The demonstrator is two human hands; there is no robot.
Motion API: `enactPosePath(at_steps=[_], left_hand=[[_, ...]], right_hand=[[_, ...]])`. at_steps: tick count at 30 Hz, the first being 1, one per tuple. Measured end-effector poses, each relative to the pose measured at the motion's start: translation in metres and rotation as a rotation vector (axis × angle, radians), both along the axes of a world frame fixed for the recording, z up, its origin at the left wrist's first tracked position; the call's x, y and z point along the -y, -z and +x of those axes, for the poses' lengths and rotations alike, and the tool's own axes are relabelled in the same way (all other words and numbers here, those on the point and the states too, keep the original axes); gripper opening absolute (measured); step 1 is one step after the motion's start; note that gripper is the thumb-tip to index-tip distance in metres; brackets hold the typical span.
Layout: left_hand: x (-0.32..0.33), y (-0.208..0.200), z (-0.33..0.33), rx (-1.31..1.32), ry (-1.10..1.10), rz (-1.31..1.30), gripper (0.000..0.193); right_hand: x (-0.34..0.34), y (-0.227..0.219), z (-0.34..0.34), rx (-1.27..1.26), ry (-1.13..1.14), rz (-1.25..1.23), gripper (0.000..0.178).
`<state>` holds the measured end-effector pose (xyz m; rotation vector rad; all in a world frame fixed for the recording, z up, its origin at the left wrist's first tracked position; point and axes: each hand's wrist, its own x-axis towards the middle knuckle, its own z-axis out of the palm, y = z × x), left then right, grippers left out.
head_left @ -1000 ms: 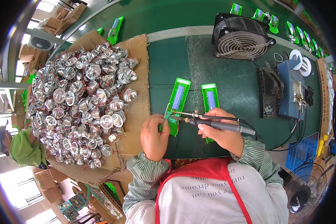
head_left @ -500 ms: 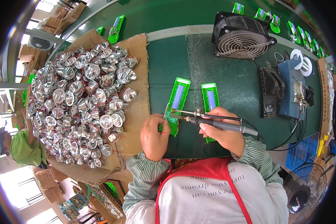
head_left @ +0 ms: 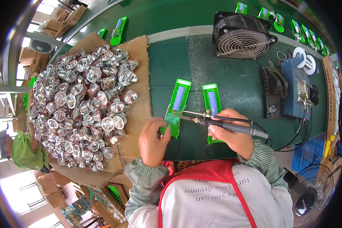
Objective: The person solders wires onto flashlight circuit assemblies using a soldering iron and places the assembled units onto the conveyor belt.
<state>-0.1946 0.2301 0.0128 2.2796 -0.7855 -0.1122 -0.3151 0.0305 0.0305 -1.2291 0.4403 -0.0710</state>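
Observation:
My right hand [head_left: 239,141] grips a grey soldering iron [head_left: 233,127] with a thin metal feed tube along its top. The iron's tip points left, over the small green circuit board [head_left: 173,118] in a bright green plastic casing [head_left: 174,132]. A blue cylindrical battery [head_left: 179,98] lies in that casing, above the board. My left hand [head_left: 152,143] is closed beside the casing's left edge, pinching a slim metal tool that looks like tweezers [head_left: 167,113]; its fingertips are partly hidden. Just right stands a second green casing [head_left: 205,88] with its own blue battery, partly covered by my right hand.
A heap of silver reflector cups [head_left: 78,110] with red wires covers a cardboard sheet [head_left: 140,95] on the left. Behind is a black fan [head_left: 243,40]. At right stand a blue soldering station [head_left: 292,89], a solder spool [head_left: 311,66] and trailing cables. More green casings line the back.
My left hand has shifted slightly left and down, away from the board. The iron's tip stays over the board, and the view has moved slightly.

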Motion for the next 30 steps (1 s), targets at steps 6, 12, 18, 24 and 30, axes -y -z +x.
enactPosePath(at_steps=[6,12,18,24,30], left_hand=[[-0.041,-0.006,0.006,-0.286,0.111,-0.125,0.012],[-0.023,-0.008,-0.001,-0.468,-0.165,-0.169,0.011],[-0.006,-0.001,-0.003,0.0,-0.085,0.034,0.009],[-0.002,-0.004,-0.005,0.062,-0.022,0.124,0.005],[-0.001,-0.005,-0.003,0.062,0.024,0.128,0.006]], right_hand=[[0.003,-0.003,-0.004,-0.004,0.001,0.016,0.017],[0.0,0.001,-0.004,0.01,-0.016,0.005,0.018],[-0.004,0.002,-0.002,0.024,-0.041,-0.003,0.018],[-0.005,0.009,0.003,0.021,-0.055,0.017,0.02],[-0.005,0.01,0.007,0.019,-0.099,-0.001,0.016]])
